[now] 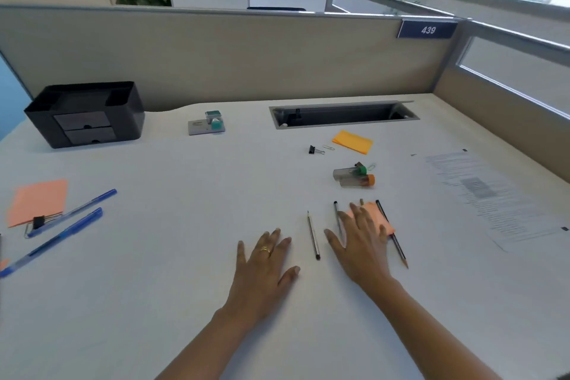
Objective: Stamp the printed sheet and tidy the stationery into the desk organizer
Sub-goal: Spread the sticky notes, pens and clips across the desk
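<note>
Desk (pixel 185 225) untidied, sheet (pixel 490 197) unstamped.
Sheet far right, organizer (pixel 86 114) far left, stamp (pixel 212 122) at back; left hand (pixel 265 262) and right hand (pixel 361 244) flat, gripping nothing. Risk: brushing the loose pencil (pixel 313 234) away when reaching.

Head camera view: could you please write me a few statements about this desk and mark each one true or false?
1. The black organizer stands at the far left of the desk. True.
2. The right hand grips the stamp. False: it lies open over a pink note pad, and the stamp sits untouched further back.
3. The printed sheet lies on the right side of the desk. True.
4. The left hand holds a blue pen. False: it rests flat and empty, and the blue pens lie far to its left.
5. A pencil lies between the two hands. True.
</note>
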A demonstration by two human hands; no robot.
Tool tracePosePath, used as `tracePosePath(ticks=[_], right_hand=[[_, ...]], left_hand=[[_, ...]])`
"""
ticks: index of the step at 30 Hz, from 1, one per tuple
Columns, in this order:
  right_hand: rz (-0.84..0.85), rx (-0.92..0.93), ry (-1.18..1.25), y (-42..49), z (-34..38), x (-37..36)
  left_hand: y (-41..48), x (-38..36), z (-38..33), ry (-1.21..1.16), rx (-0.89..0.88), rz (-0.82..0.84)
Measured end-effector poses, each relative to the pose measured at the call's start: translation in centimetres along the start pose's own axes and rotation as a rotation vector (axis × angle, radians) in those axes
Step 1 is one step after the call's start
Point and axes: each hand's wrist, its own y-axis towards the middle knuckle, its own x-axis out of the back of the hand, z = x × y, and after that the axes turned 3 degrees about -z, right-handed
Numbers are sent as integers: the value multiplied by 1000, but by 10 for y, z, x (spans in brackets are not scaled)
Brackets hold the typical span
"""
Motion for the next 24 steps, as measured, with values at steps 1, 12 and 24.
tracePosePath(ticks=[1,12,24], right_hand=[[4,-48,-12,2,-12,3],[102,-177,38,2,-48,0],[139,-12,66,3,3,-15]], left_hand=[[5,0,-9,6,-38,10],[42,-15,-57,90,-274,101],[26,-11,-18,79,-229,62]])
